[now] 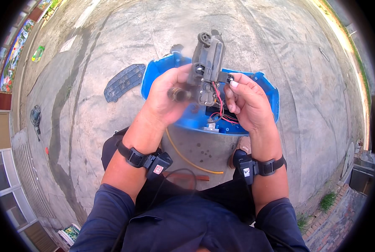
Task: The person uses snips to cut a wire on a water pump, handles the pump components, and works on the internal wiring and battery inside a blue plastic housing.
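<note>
Between my two hands is a dusty dark-grey mechanical unit (212, 59) that looks like a small electric pump, with screws on its face and a round port at its top. My left hand (164, 92) is wrapped round its left side, where a dark round fitting with a brass-coloured end (177, 95) sticks out. My right hand (252, 98) is closed on a small black side piece (225, 77) at the unit's right. Red and dark wires (218, 98) run from its lower end into a blue plastic housing (187, 123) beneath, whose inside is partly hidden by my hands.
A dark curved ribbed panel (123, 82) lies on the concrete left of the housing. Nearer me are a yellow hose (183, 155) and a reddish-brown bar (187, 176). A dark tool-like object (35, 119) lies far left, a green packet (38, 53) beyond it.
</note>
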The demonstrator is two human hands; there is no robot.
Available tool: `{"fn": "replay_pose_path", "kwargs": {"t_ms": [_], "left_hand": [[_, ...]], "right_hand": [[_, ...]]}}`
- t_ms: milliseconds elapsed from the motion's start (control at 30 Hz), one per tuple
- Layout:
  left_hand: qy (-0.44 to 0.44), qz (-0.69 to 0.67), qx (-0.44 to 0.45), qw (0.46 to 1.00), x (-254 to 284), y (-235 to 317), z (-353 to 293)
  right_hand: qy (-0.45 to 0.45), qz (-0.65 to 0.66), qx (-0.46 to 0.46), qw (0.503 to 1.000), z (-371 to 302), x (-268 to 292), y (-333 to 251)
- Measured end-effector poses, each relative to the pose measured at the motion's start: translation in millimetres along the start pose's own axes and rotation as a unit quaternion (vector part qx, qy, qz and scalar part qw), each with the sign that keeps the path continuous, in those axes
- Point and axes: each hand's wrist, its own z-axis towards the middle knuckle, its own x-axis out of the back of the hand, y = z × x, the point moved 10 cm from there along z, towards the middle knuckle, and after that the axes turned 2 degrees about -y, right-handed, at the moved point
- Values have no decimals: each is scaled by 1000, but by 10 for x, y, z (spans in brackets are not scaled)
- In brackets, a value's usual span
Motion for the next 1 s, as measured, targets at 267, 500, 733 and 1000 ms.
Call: {"fn": "replay_pose_path", "kwargs": {"t_ms": [267, 500, 733, 1000], "left_hand": [[6, -9, -4, 1000, -13, 10, -12], [-12, -10, -5, 1000, 9, 13, -8], [9, -10, -12, 1000, -48, 38, -20], [-2, 3, 2, 1000, 26, 0, -10]], "right_hand": [[6, -1, -1, 1000, -3, 9, 4], [-3, -3, 1, 1000, -1, -9, -5], [-2, -3, -2, 1000, 2, -9, -1], [-14, -2, 3, 1000, 7, -9, -1]]}}
